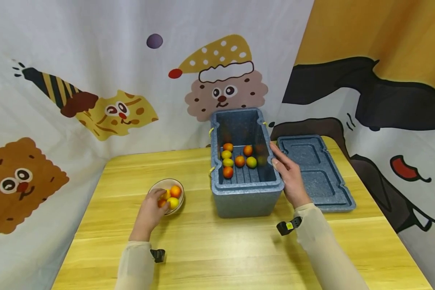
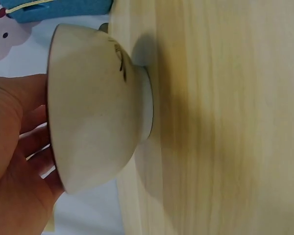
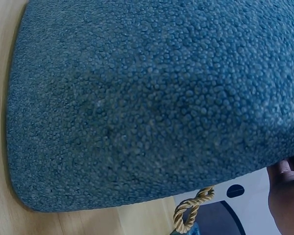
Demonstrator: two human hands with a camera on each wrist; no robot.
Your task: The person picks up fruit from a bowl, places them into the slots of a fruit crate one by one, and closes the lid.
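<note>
My left hand reaches into a small cream bowl on the left of the table. Its fingers and thumb bend around small orange and yellow fruits there; whether they grip one is hidden. An orange fruit and a yellow fruit show beside the fingers. A speckled blue-grey foam box stands uncovered at the middle. Several small fruits, among them an orange one and a greenish-yellow one, lie on its ribbed floor. My right hand holds the box's right rim.
The box's lid lies flat on the table to the right of the box. Yellow rope loops hang at the box's sides. A cartoon-printed curtain rises behind the wooden table.
</note>
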